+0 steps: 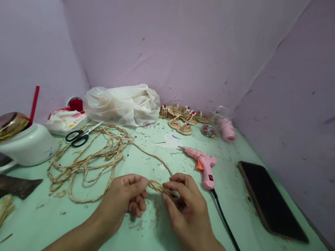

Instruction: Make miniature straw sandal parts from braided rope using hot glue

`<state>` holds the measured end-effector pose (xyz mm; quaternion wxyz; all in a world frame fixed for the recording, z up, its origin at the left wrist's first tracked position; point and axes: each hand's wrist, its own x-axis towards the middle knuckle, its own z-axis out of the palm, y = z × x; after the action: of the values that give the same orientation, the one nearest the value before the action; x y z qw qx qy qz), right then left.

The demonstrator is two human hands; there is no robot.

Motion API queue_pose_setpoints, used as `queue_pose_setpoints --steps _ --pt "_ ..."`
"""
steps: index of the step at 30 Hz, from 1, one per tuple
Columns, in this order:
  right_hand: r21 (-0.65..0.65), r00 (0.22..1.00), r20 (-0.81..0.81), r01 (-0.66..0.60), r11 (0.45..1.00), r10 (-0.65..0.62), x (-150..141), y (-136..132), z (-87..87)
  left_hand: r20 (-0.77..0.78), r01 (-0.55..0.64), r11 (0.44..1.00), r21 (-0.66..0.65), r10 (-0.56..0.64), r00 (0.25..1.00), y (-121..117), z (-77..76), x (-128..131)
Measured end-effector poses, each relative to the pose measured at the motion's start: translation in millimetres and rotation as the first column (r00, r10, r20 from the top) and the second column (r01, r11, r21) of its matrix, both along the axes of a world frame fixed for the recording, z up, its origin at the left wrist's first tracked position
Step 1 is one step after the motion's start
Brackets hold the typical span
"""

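Note:
My left hand (pixel 126 200) and my right hand (pixel 183 205) meet low in the middle of the green table (pixel 147 241). Both pinch a short coiled piece of braided straw rope (pixel 161 188) between fingers and thumbs. The rope runs back and left from my hands into a loose tangle (pixel 90 158) spread over the table. Both hands are closed on the rope, knuckles up, with my forearms coming in from the bottom edge.
A pink glue gun (pixel 203 166) with a black cord lies right of my hands, a dark phone (pixel 271 199) further right. Black scissors (pixel 80 135), a white cup (pixel 21 144), a plastic bag (pixel 124 104), small woven sandals (pixel 180 119) and pink thread (pixel 228 129) stand behind.

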<state>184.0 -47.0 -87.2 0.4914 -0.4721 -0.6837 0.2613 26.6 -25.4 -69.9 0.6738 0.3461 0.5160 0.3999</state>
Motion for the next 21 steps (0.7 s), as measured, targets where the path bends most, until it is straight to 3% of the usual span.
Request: queue_pose_setpoints --steps 3,6,10,13,16,19,21 --pt "-0.207 0.985 -0.152 0.046 0.977 -0.078 -7.6 0.9 1.9 -0.06 0.027 0.998 0.057 -0.024 0.998 -3.3 -2.0 5.0" --pt "-0.365 0.929 -0.319 0.063 0.929 -0.189 -12.9 3.2 8.2 0.029 -0.008 0.997 0.071 0.006 1.0 -6.2 -1.2 9.3" --pt "-0.517 0.789 -0.567 -0.116 0.848 -0.237 -16.8 3.0 18.3 0.031 0.017 0.997 0.079 -0.019 0.999 -8.9 1.7 12.9" --pt "-0.489 0.753 -0.643 -0.262 0.832 -0.141 -20.9 -1.8 20.2 0.0 -0.015 0.995 0.103 0.015 1.0 -7.7 2.5 13.0" --pt "-0.428 0.769 -0.637 -0.288 0.857 -0.059 -24.0 -6.7 18.2 -0.029 -0.079 0.987 0.138 0.084 0.996 -4.1 2.6 10.2" --pt "-0.399 0.838 -0.545 -0.233 0.887 -0.025 -19.4 -6.8 17.4 -0.046 -0.087 0.978 0.192 0.097 0.994 -0.2 4.7 4.6" --pt "-0.347 0.923 -0.379 -0.073 0.935 -0.069 -9.2 -2.6 17.3 -0.092 -0.081 0.973 0.217 0.102 0.99 2.3 8.4 -1.0"
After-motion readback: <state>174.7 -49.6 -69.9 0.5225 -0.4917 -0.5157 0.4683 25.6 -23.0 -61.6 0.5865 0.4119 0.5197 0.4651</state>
